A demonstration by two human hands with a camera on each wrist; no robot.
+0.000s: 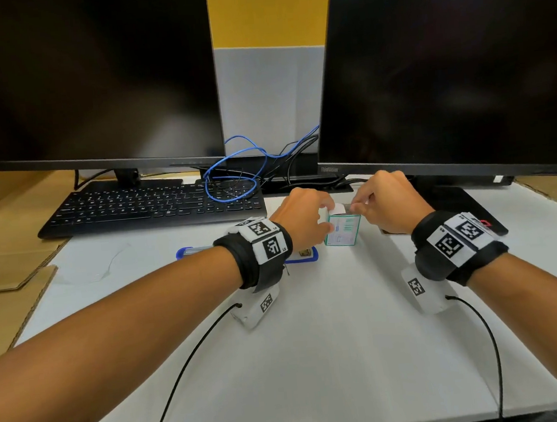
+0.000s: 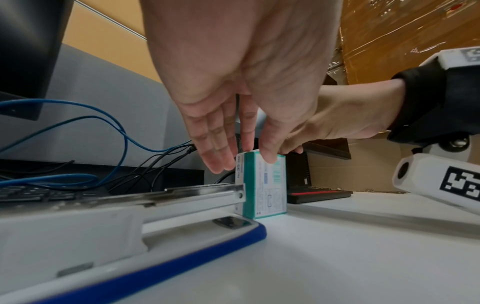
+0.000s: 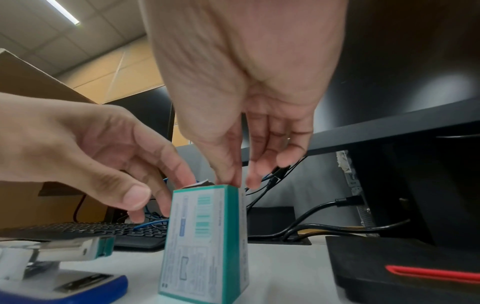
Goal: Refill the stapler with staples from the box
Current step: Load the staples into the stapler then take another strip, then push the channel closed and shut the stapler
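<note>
A small teal-and-white staple box (image 1: pixel 342 231) stands upright on the white table (image 1: pixel 315 342). My left hand (image 1: pixel 325 219) grips it near the top, thumb on the near face and fingers on the far left side (image 2: pixel 221 164). My right hand (image 1: pixel 359 208) reaches down from the right; its thumb and forefinger pinch the box's top right edge (image 3: pixel 240 182) beside a raised white flap (image 3: pixel 202 182). What lies between those fingertips is hidden. The blue-and-white stapler (image 2: pixel 130 230) lies open just left of the box, its metal magazine rail (image 2: pixel 197 194) exposed, partly under my left wrist (image 1: pixel 303 255).
A black keyboard (image 1: pixel 148 205) sits at the back left with a looped blue cable (image 1: pixel 234 181) over its right end. Two dark monitors stand behind; the right one's black base (image 1: pixel 455 208) lies right of the box. Cardboard (image 1: pixel 12 267) borders the table's left.
</note>
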